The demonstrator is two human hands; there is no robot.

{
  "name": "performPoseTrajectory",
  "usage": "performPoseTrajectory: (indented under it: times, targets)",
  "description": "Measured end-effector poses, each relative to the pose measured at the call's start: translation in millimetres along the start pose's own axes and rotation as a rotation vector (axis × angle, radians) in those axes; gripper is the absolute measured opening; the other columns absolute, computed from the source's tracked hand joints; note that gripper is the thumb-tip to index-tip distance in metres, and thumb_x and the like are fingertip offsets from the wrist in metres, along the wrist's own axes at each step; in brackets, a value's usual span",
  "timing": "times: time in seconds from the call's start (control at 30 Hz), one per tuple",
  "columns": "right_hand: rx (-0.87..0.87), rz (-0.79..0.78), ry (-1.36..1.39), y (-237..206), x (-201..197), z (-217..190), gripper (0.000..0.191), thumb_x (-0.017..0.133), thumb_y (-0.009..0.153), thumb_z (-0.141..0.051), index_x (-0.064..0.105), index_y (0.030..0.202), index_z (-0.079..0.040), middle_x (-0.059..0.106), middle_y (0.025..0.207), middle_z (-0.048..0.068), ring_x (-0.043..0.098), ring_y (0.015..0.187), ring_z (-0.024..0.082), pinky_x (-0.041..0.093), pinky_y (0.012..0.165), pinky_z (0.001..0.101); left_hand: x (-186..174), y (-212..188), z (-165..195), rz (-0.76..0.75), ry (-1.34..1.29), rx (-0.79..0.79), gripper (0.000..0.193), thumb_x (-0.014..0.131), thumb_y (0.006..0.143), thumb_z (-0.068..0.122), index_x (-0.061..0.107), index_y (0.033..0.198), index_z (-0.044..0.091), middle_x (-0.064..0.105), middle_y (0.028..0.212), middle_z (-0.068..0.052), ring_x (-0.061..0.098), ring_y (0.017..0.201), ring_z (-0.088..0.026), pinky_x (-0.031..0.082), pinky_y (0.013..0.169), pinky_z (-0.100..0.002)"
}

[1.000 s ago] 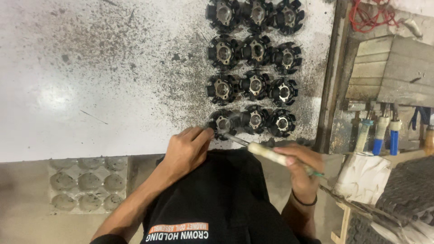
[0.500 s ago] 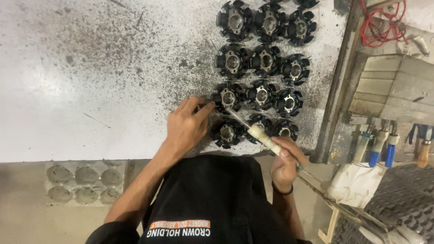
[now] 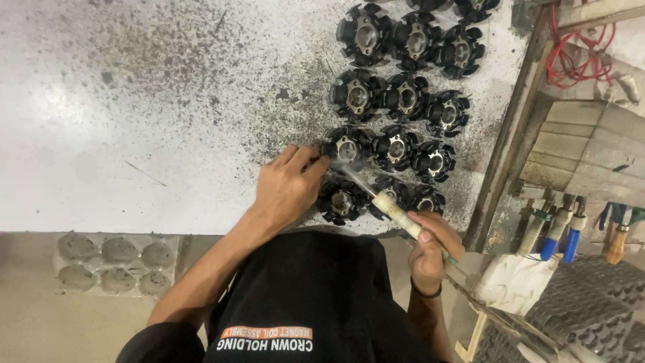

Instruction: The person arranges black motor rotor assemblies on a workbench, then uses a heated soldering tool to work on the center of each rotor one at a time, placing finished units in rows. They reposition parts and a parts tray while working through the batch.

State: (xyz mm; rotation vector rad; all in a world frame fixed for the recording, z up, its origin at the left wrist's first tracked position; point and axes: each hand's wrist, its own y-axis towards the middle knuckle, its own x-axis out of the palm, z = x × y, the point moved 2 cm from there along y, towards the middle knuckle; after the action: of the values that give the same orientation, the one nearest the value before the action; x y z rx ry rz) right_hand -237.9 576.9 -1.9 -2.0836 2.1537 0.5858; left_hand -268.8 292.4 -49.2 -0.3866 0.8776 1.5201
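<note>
Head view: right grip [image 3: 430, 245] closed around brush [image 3: 393, 212]; left grip [image 3: 289, 188] fingertips steady black part [image 3: 346, 149].

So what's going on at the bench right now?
A person is working along rows of black finned round parts on a speckled white table. The left hand steadies a part in the third row. The right hand holds a pale-handled tool, its thin tip aimed at that part.

A workshop — stained workbench [image 3: 134, 121], black rotor parts [image 3: 396, 101], hanging tools [image 3: 564, 232].
</note>
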Motion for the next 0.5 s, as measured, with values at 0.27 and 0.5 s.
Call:
performPoseTrajectory:
  times: [0.27,0.5]
  targets:
    - [-0.081,-0.107,-0.074,9.9,7.8,-10.3,0.033,0.057,0.094,-0.022,0.075,0.103,0.004,0.074,0.086,0.019,0.064,0.061,0.018,0.048,0.055,0.0267,11.9,-2.6,0.0,-0.029,0.024,0.039,0.026,0.074,0.082,0.002,0.076,0.107,0.007,0.069,0.105,-0.007,0.066,0.089,-0.021,0.057,0.059,-0.034]
    - [-0.386,-0.427,-0.390,36.4,21.4,-62.1,0.025,0.061,0.093,-0.018,0.073,0.099,0.004,0.072,0.083,0.015,0.067,0.069,0.021,0.050,0.062,0.0337,7.9,4.2,13.1,-0.026,-0.052,0.055,0.031,0.071,0.077,0.003,0.072,0.108,0.006,0.067,0.104,-0.009,0.066,0.091,-0.027,0.059,0.064,-0.038]
